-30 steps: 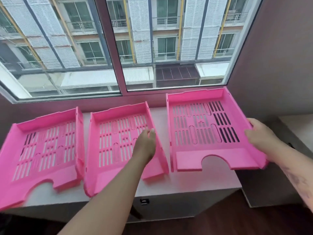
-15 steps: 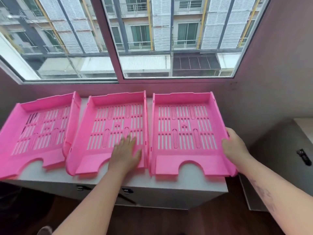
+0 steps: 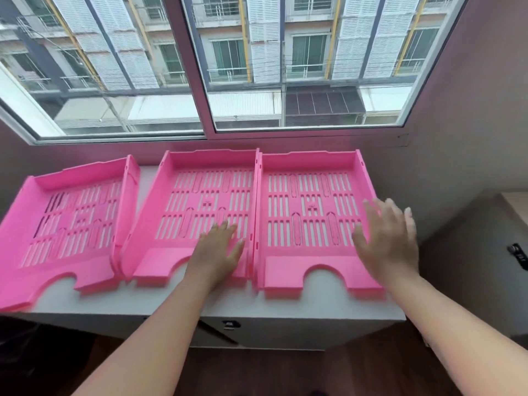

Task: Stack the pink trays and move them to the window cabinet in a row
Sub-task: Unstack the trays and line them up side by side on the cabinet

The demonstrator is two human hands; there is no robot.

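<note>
Three pink slotted trays lie side by side on the white window cabinet (image 3: 328, 305). The left tray (image 3: 65, 221) sits slightly askew, its front corner past the cabinet's edge. The middle tray (image 3: 200, 195) and the right tray (image 3: 308, 201) touch along their side walls. My left hand (image 3: 218, 250) rests flat, fingers spread, on the middle tray's floor near its right wall. Blurred and with fingers apart, my right hand (image 3: 387, 238) hovers over the right tray's right wall, holding nothing.
A large window (image 3: 200, 67) runs behind the cabinet, with a wall (image 3: 471, 110) close on the right. A lower grey cabinet (image 3: 485, 267) stands to the right. Dark wooden floor (image 3: 285, 372) lies below the cabinet front.
The right tray came down and now lies flat against the middle tray. My right hand let go of its right wall and lifted, open. My left hand stays on the middle tray.
</note>
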